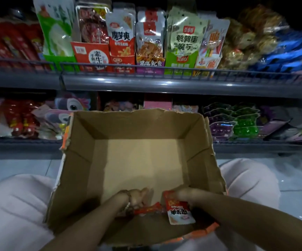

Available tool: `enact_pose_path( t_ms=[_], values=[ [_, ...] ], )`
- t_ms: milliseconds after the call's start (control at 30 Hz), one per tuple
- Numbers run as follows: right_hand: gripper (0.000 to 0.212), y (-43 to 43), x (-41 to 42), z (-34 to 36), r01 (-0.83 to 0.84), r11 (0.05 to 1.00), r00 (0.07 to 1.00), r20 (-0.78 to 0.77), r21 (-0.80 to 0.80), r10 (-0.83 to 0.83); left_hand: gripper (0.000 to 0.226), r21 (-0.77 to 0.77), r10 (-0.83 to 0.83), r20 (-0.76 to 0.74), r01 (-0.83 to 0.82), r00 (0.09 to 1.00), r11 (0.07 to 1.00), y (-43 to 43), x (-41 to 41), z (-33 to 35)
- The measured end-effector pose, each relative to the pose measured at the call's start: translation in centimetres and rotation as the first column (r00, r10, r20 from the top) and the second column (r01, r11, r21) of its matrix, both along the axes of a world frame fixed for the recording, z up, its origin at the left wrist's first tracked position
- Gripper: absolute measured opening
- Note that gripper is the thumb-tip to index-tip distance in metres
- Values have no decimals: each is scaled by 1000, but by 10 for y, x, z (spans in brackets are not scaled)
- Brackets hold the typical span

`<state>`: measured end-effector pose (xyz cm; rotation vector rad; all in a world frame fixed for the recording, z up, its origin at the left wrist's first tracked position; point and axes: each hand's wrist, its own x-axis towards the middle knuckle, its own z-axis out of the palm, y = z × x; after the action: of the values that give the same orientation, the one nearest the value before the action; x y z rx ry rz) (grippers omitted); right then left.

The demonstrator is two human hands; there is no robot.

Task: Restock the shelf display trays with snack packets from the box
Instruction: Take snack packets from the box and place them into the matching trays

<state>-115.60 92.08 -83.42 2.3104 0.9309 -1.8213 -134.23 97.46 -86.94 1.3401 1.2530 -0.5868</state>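
Across the far side, a grey metal shelf unit (146, 84) runs left to right, its smooth front edge topped by a thin wire rail. Its upper shelf holds a row of printed cardboard display trays (122, 63) in red, green and purple, with glossy snack packs standing upright in them. The lower shelf holds shiny bags and clear tubs. Below lies a pale glossy tiled floor (20, 167), dimly lit.

Nearer, a brown corrugated cardboard box (77, 160) with ragged, torn rims rests between my knees in soft pale trousers (16, 205). Its matt floor shows pale at the middle.

At the near end of that box floor lie the task's packets. My right hand (184, 195) has its fingers curled round the top of a crinkled red-and-white foil snack packet (180, 212), which is tilted with its printed face up. Just left of it lies a second red foil packet (146, 210), flat and slanted. My left hand (137, 198) sits over its left end with fingers bent. Blur keeps me from telling whether they grip it.
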Motion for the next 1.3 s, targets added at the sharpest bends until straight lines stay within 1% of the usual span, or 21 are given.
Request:
enact_pose_path(
  t_ms=[33, 67, 133, 200, 267, 333, 400, 467, 533, 567, 633, 700, 800, 867, 900, 967, 1033, 1100, 1167, 1233, 1300],
  values=[
    [36, -2, -1, -4, -17, 1000, 1000, 5, -15, 17, 77, 0, 13, -48, -14, 999, 1000, 0, -4, 2],
    [38, -3, -2, -7, -14, 999, 1000, 6, -45, 14, 80, 9, -11, -78, 12, 997, 1000, 0, -9, 5],
    [44, -3, -3, -9, 10, 997, 1000, -1, -77, -10, 65, 37, -114, -164, 122, 980, 992, 1, -17, 14],
    [46, -2, -7, -6, 48, 995, 998, -31, -88, -50, 57, 45, -153, -198, 165, 968, 985, 3, -23, 18],
    [42, -2, -13, -5, 129, 985, 985, -100, -114, -141, 72, 19, -148, -223, 156, 963, 988, 5, -29, 16],
    [38, -3, -20, -4, 155, 983, 974, -153, -95, -168, 86, -16, -118, -198, 117, 973, 993, 9, -31, 13],
    [44, 1, -23, -6, 187, 982, 970, -160, 26, -181, 86, -26, -76, -128, 74, 989, 997, 11, -33, 7],
    [50, 12, -24, -6, 287, 940, 945, -217, 186, -246, 91, -45, 38, -38, -40, 999, 998, 14, -33, 12],
    [41, 26, -24, -2, 427, 845, 890, -317, 323, -328, 90, -37, 128, 58, -126, 990, 991, 20, -33, 21],
    [32, 33, -23, -1, 495, 787, 855, -367, 369, -366, 80, -21, 205, 123, -204, 971, 979, 23, -32, 26],
    [14, 46, -21, 3, 574, 708, 806, -435, 412, -400, 61, -1, 391, 276, -406, 878, 914, 31, -28, 38],
    [3, 54, -17, 7, 577, 678, 808, -440, 455, -392, 52, 59, 473, 375, -530, 797, 846, 37, -24, 43],
    [9, 64, -11, 16, 579, 629, 811, -449, 518, -376, 42, 101, 529, 498, -652, 687, 752, 43, -22, 44],
    [9, 70, -10, 30, 571, 613, 812, -487, 546, -323, 31, 154, 498, 557, -672, 665, 725, 48, -20, 47],
    [9, 72, -10, 35, 559, 625, 813, -511, 546, -281, 26, 171, 478, 580, -672, 660, 720, 49, -17, 52],
    [11, 75, -15, 47, 494, 674, 831, -526, 550, -181, 22, 157, 465, 646, -702, 605, 694, 50, -11, 62],
    [18, 78, -20, 58, 422, 722, 854, -508, 549, -112, 21, 78, 500, 703, -753, 506, 653, 52, -6, 75],
    [21, 81, -25, 67, 407, 741, 847, -524, 533, -89, 19, 33, 522, 731, -787, 440, 616, 57, -5, 84],
    [24, 85, -25, 78, 405, 757, 835, -545, 514, -77, 10, 16, 533, 749, -815, 394, 579, 64, -8, 93],
    [21, 89, -21, 89, 342, 785, 842, -539, 516, -13, 7, 1, 543, 770, -852, 334, 523, 72, -13, 102],
    [16, 93, -16, 102, 248, 805, 862, -502, 539, 70, 7, -36, 555, 798, -901, 235, 433, 82, -19, 113]
  ],
)
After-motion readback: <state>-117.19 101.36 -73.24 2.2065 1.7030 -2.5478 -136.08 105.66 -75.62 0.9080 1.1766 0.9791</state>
